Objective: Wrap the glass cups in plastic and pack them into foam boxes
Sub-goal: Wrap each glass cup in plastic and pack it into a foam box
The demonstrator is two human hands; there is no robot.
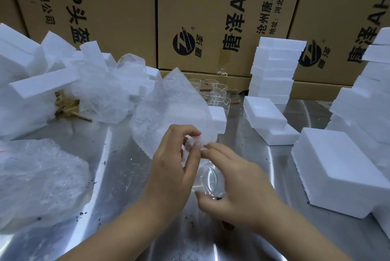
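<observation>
My right hand [238, 180] grips a clear glass cup [207, 178] lying on its side just above the steel table, thumb under it and fingers over its top. My left hand [175, 163] pinches the lower edge of a sheet of bubble plastic [168, 111] against the cup's far end; the sheet stands up behind both hands. Several more bare glass cups [215, 94] stand together at the back of the table. An open foam box [217, 119] sits right behind the sheet, partly hidden by it.
Foam boxes stand stacked at the back right [274, 70] and lie at the right [337, 165]. Loose foam pieces [31, 79] and crumpled plastic [40, 178] fill the left side. Cardboard cartons [211, 18] wall off the back. The steel table [126, 176] has dark specks.
</observation>
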